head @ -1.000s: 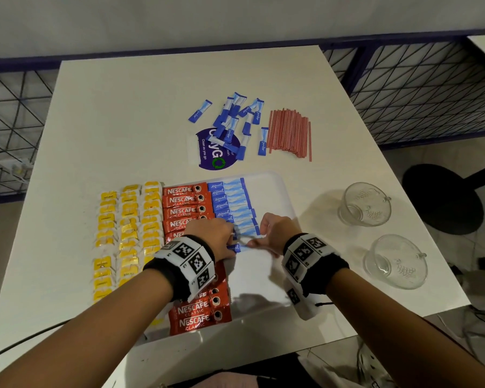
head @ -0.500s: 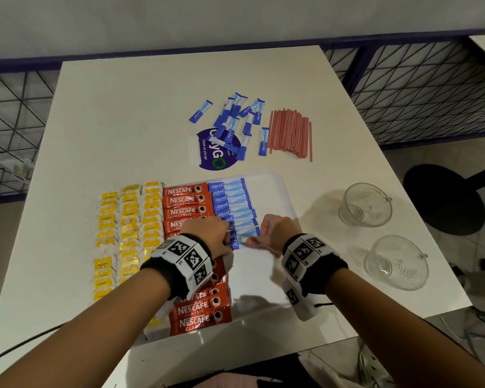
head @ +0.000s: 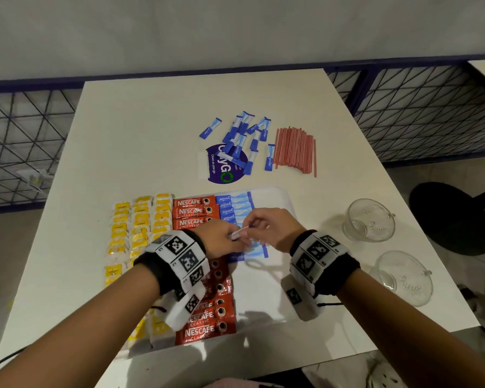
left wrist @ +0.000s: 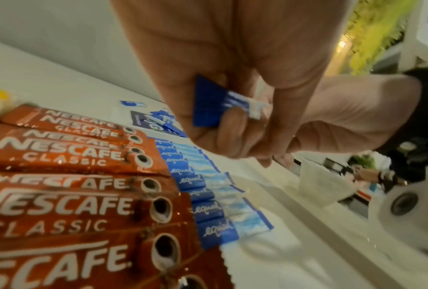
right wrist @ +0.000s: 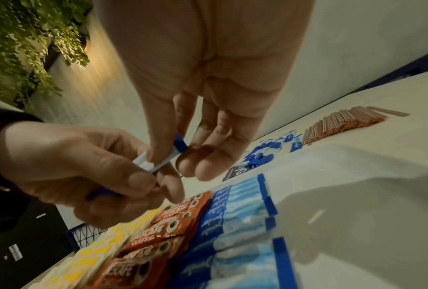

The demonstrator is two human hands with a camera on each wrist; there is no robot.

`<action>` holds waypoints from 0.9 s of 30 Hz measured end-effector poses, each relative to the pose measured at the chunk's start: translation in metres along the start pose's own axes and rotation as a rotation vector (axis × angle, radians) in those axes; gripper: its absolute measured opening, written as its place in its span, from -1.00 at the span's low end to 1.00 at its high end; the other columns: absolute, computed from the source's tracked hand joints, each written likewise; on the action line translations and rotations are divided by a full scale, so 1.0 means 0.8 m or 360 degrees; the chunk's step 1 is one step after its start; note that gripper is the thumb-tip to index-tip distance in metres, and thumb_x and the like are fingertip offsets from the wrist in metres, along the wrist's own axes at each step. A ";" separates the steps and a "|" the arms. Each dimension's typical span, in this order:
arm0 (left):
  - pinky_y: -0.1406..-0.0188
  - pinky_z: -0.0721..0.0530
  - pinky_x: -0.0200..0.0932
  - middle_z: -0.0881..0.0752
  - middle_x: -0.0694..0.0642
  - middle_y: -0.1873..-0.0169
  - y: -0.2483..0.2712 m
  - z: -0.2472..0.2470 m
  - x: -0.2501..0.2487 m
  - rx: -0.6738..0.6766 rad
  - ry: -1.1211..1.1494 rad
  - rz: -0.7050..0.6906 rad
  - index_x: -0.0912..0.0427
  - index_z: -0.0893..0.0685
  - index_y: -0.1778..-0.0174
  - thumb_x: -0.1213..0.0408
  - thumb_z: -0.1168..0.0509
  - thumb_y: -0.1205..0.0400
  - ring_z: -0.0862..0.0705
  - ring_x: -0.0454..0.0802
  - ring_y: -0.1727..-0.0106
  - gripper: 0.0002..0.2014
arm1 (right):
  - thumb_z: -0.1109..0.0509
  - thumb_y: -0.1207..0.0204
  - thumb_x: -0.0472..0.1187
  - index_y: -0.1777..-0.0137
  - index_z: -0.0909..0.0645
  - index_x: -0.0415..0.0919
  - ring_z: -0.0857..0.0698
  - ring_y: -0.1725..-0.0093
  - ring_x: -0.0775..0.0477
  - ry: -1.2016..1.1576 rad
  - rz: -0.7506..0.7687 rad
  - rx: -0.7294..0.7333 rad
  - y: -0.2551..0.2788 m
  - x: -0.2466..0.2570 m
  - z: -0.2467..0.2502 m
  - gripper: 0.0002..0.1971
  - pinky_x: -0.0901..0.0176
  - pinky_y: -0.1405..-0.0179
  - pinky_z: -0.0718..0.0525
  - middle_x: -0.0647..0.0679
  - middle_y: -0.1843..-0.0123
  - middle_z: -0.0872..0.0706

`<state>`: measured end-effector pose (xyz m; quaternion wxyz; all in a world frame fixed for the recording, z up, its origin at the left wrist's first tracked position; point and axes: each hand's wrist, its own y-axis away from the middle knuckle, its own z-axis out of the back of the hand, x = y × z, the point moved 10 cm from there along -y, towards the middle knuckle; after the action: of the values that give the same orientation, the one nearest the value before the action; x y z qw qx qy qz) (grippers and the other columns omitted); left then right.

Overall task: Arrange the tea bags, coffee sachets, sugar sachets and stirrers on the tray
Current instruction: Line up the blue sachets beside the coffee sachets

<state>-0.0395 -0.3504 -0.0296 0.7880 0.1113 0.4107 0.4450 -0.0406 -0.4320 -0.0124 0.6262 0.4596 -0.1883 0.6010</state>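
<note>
My left hand [head: 227, 238] and right hand [head: 259, 224] meet just above the white tray [head: 284, 196], both pinching one blue-and-white sugar sachet [head: 239, 233]. The left wrist view shows that sachet [left wrist: 209, 103] in the left fingers. In the right wrist view the right thumb and fingers pinch its other end [right wrist: 162, 159]. On the tray lie columns of yellow tea bags [head: 140, 228], red coffee sachets [head: 193, 212] and a row of sugar sachets [head: 233, 205]. Loose sugar sachets [head: 241, 138] and red stirrers [head: 294, 149] lie on the table beyond the tray.
A purple round sticker [head: 221, 168] lies under the loose sachets. Two glass cups [head: 368, 219] [head: 403, 277] stand to the right of the tray, near the table's right edge. Metal grid railings flank the table.
Both hands have lifted slightly off the sugar row on the tray and now hold a sachet up between them.
</note>
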 end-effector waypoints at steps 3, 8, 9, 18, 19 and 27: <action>0.42 -0.43 -0.48 -0.61 -0.15 0.50 0.009 0.006 0.014 -0.0034 0.0340 0.0045 0.05 -0.62 0.26 0.01 -0.19 -0.65 -0.52 -0.27 0.48 -0.74 | -0.46 -0.47 -0.19 0.35 -0.51 0.05 -0.53 0.40 0.12 -0.0003 -0.0074 0.0011 -0.003 -0.009 0.005 -0.77 0.27 0.24 -0.57 0.05 0.41 -0.58; 0.33 -0.53 -0.34 -0.69 0.08 0.31 0.026 0.012 0.042 -0.0098 0.0844 0.0179 0.18 -0.70 0.16 0.06 -0.07 -0.71 -0.55 -0.21 0.50 -0.63 | -0.52 -0.39 -0.25 0.31 -0.64 -0.15 -0.57 0.42 0.05 -0.0158 -0.0057 -0.0034 0.007 -0.013 0.017 -0.88 0.42 0.36 -0.58 -0.03 0.41 -0.65; 0.35 -0.53 -0.40 -0.69 0.01 0.34 0.028 0.013 0.043 -0.0125 0.0896 0.0155 0.14 -0.71 0.10 0.14 -0.12 -0.70 -0.54 -0.27 0.53 -0.72 | -0.53 -0.38 -0.27 0.25 -0.69 -0.21 -0.57 0.41 0.06 -0.0179 -0.0068 -0.0039 0.009 -0.015 0.018 -0.93 0.44 0.35 -0.57 -0.04 0.40 -0.66; 0.25 -0.49 -0.56 -0.66 -0.07 0.36 0.033 0.012 0.047 -0.0435 0.0860 0.0039 0.08 -0.73 -0.06 0.31 -0.36 -0.57 -0.61 -0.31 0.35 -0.83 | -0.38 -0.45 -0.50 -0.07 -0.64 -0.44 -0.65 0.49 0.13 -0.0661 -0.0413 -0.0040 0.028 -0.049 0.004 -0.80 0.44 0.31 -0.68 -0.13 0.37 -0.69; 0.25 -0.48 -0.57 -0.65 -0.09 0.33 0.036 0.011 0.045 -0.0459 0.0813 0.0031 0.08 -0.73 -0.06 0.30 -0.36 -0.58 -0.60 -0.28 0.29 -0.83 | -0.39 -0.45 -0.49 -0.06 -0.63 -0.48 -0.65 0.55 0.11 -0.0730 -0.0461 -0.0053 0.032 -0.053 0.002 -0.82 0.39 0.35 -0.71 -0.15 0.41 -0.68; 0.01 -0.47 -0.27 -0.53 -0.17 0.19 0.043 -0.006 0.032 -0.0447 0.0103 -0.0067 0.00 -0.68 -0.03 0.09 -0.35 -0.56 -0.54 -0.14 0.04 -0.83 | -0.34 -0.45 -0.59 -0.07 -0.57 -0.62 -0.64 0.66 0.12 -0.0665 -0.0595 -0.0093 0.065 -0.088 -0.013 -0.80 0.40 0.55 -0.65 -0.03 0.62 -0.68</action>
<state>-0.0573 -0.3113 -0.0278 0.7912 -0.0231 0.3720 0.4848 -0.1062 -0.4717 -0.0550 0.6867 0.5820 -0.2426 0.3617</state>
